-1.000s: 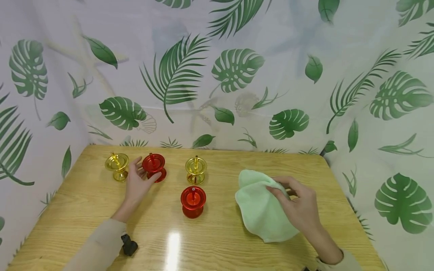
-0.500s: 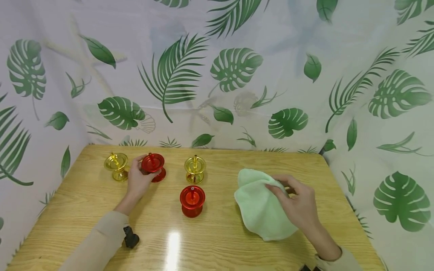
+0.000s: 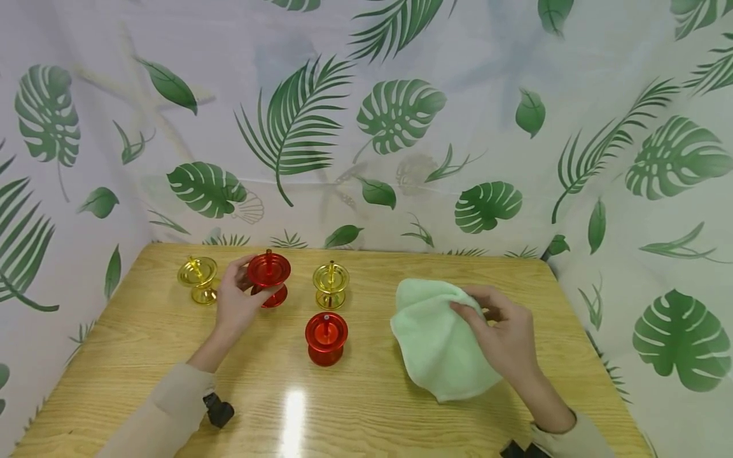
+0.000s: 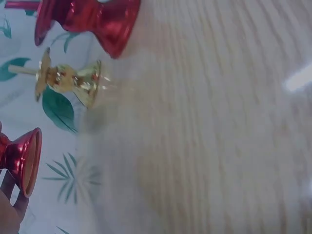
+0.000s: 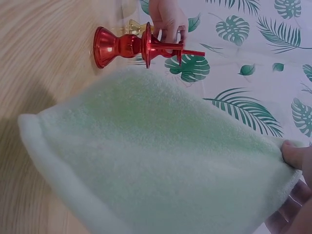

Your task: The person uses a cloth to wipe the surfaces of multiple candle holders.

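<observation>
My left hand point(image 3: 236, 302) grips a red metal candlestick point(image 3: 270, 268) with a wide dish and a central spike, holding it upright. In the left wrist view, the base of this red candlestick point(image 4: 28, 163) hangs off the table. My right hand point(image 3: 509, 334) pinches a pale green cloth point(image 3: 435, 343) by its upper edge, and the cloth drapes downward over the table. Spread out in the right wrist view, the cloth point(image 5: 146, 151) fills much of the frame. A second red candlestick point(image 3: 326, 340) stands between the hands, nearer the front.
One gold candlestick point(image 3: 331, 280) stands behind the front red one. Another gold candlestick point(image 3: 197, 273) is left of my left hand. The wooden table point(image 3: 366, 420) meets a leaf-patterned curtain point(image 3: 321, 159) at the back and sides.
My left hand has closed around the red candlestick, lifted it slightly and shifted it right. My right hand and the cloth have moved up slightly.
</observation>
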`<state>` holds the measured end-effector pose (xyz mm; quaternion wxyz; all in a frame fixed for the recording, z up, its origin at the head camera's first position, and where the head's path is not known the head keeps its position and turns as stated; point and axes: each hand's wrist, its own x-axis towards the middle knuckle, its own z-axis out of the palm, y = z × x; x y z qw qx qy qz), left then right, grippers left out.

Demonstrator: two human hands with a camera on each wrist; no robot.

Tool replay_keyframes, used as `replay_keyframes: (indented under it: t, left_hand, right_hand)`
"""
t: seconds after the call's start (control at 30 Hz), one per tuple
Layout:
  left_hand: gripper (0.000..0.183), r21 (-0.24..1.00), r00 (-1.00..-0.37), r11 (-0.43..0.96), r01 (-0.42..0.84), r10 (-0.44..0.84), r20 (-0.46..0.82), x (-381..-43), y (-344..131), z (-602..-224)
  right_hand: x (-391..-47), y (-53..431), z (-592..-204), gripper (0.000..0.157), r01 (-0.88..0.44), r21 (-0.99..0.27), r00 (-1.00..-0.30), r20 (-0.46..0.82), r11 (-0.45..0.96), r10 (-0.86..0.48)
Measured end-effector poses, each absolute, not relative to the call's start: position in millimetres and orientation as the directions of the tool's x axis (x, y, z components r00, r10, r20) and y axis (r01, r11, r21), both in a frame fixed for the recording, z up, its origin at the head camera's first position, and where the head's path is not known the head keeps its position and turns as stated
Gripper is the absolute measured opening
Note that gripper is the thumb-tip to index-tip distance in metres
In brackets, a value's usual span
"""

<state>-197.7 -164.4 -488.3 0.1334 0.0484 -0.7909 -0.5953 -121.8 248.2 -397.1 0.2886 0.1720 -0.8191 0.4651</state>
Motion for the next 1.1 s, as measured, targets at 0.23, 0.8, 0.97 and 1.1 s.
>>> replay_keyframes:
  t: [0.23,0.8,0.97,1.1]
  left_hand:
    - [0.068,0.924,-0.949,0.320,0.209,-0.161,0.270,-178.9,-147.6,-459.8]
    - [0.066,0.743,-0.828,0.377,0.553,0.148,0.542,-143.6,-90.8,-424.0]
    - [0.066,0.701,-0.797,0.381,0.602,0.240,0.554,-137.8,-76.0,-420.1]
    - [0.065,0.617,-0.744,0.419,0.666,0.307,0.594,-135.5,-67.2,-421.5]
  right_hand:
    - [-124.2,244.2,-393.1,0.026,-0.543,-0.672,-0.777,0.630,0.503,0.003]
    - [-127.7,221.6,-382.9,0.028,-0.592,-0.667,-0.756,0.654,0.452,-0.026]
    - [-128.2,214.7,-382.7,0.028,-0.586,-0.672,-0.765,0.643,0.453,-0.036]
    - [-129.1,209.0,-383.8,0.026,-0.589,-0.670,-0.773,0.629,0.452,-0.075]
